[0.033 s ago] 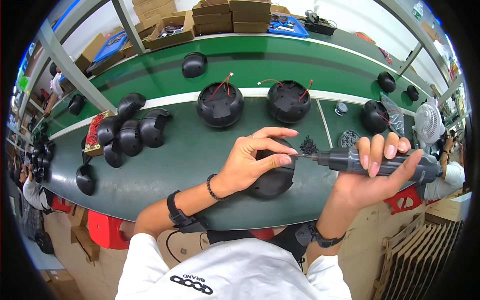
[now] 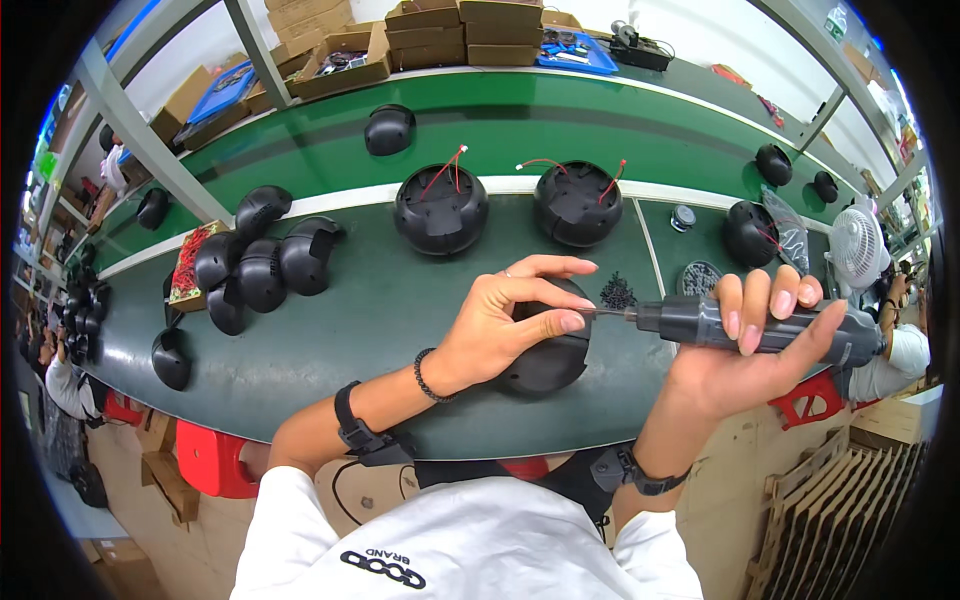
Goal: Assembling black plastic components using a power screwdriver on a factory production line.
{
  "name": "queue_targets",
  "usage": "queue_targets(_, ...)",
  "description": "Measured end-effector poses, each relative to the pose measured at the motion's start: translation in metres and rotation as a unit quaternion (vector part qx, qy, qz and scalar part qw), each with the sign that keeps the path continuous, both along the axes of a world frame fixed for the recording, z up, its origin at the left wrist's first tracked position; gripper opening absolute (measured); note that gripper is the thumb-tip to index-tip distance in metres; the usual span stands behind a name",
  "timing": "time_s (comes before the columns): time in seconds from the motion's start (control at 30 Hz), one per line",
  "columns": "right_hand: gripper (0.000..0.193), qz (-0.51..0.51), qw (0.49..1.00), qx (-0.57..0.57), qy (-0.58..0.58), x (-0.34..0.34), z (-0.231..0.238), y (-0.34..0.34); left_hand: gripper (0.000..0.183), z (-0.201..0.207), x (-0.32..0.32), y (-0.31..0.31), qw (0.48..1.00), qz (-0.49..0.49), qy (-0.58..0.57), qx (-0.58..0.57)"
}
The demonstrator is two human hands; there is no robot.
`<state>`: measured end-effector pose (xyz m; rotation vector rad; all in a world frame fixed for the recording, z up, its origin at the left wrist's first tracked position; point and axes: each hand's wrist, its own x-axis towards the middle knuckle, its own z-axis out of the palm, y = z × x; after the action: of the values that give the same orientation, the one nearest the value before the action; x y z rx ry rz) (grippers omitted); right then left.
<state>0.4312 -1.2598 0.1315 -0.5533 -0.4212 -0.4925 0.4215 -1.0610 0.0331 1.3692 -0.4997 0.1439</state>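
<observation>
My right hand (image 2: 745, 345) is wrapped round a dark grey electric screwdriver (image 2: 685, 318), which lies nearly level with its thin bit pointing left. At the bit's tip, the thumb and forefinger of my left hand (image 2: 515, 315) come together in a pinch. Whatever they hold there is too small to make out. Directly beneath these fingers sits a round black plastic shell (image 2: 545, 365), partly covered by my left hand. A small heap of black screws (image 2: 618, 292) lies on the green bench just beyond the bit.
Two round black housings (image 2: 440, 210) with red wires stand farther back. Curved black shells (image 2: 262, 275) cluster at left beside a box of red parts (image 2: 188, 268). At right are a dish of small parts (image 2: 700, 278), another housing (image 2: 750, 232) and a white fan (image 2: 857, 243). A green conveyor (image 2: 500, 120) runs behind.
</observation>
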Motion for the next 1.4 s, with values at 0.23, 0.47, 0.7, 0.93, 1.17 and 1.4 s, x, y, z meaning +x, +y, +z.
queue_targets(0.23, 0.038, 0.015, 1.000, -0.001, -0.014, 0.000, -0.002, -0.002, 0.018, 0.000, -0.002, 0.000, 1.000, -0.012, 0.002, -0.019)
queue_targets(0.47, 0.037, 0.013, 1.000, 0.002, -0.019, 0.001, -0.004, -0.002, 0.019, 0.003, -0.004, -0.001, 0.998, -0.023, 0.031, -0.050)
queue_targets(0.7, 0.036, 0.016, 1.000, 0.014, -0.016, 0.002, -0.003, 0.000, 0.019, 0.003, -0.004, 0.000, 0.998, -0.026, 0.028, -0.052)
queue_targets(0.93, 0.036, 0.015, 1.000, 0.027, 0.000, 0.002, -0.001, 0.001, 0.020, 0.001, -0.006, -0.002, 0.997, -0.033, 0.034, -0.068)
queue_targets(1.17, 0.035, 0.023, 1.000, 0.000, -0.013, 0.003, -0.001, -0.002, 0.020, 0.001, -0.006, -0.001, 1.000, -0.023, 0.013, -0.017)
queue_targets(1.4, 0.030, 0.038, 0.999, -0.038, 0.002, 0.006, 0.004, -0.013, 0.106, 0.018, -0.010, 0.007, 0.900, 0.023, -0.146, 0.410)
